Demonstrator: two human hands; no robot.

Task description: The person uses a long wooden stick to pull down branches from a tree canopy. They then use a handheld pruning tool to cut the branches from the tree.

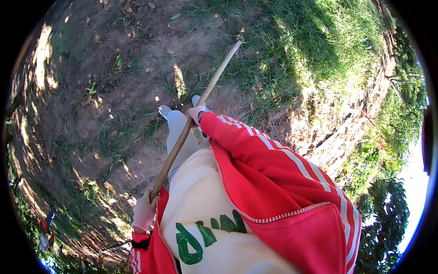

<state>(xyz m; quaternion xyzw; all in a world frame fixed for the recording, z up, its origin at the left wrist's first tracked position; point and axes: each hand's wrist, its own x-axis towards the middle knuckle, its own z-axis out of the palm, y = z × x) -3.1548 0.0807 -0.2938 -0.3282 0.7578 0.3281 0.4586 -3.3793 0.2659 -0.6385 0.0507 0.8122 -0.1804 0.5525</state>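
Observation:
In the head view a long wooden pole [215,77] runs diagonally from my waist out over the ground, its far tip near the grass. My left hand [144,211], in what looks like a pale glove, is closed round its lower part at my left side. My right hand [197,114], pale too, grips it higher up, in front of my legs [180,132]. The red striped sleeve of my jacket [283,160] reaches down to it. My light shoes [164,111] show either side of the pole.
Bare soil [114,55] with scattered leaves and sparse blades lies ahead and left. Thicker grass [310,41] grows at upper right, with dry litter and branches [346,118] beyond. Leafy bushes [381,214] edge the right. Small red and blue shapes [48,228] at far left are unclear.

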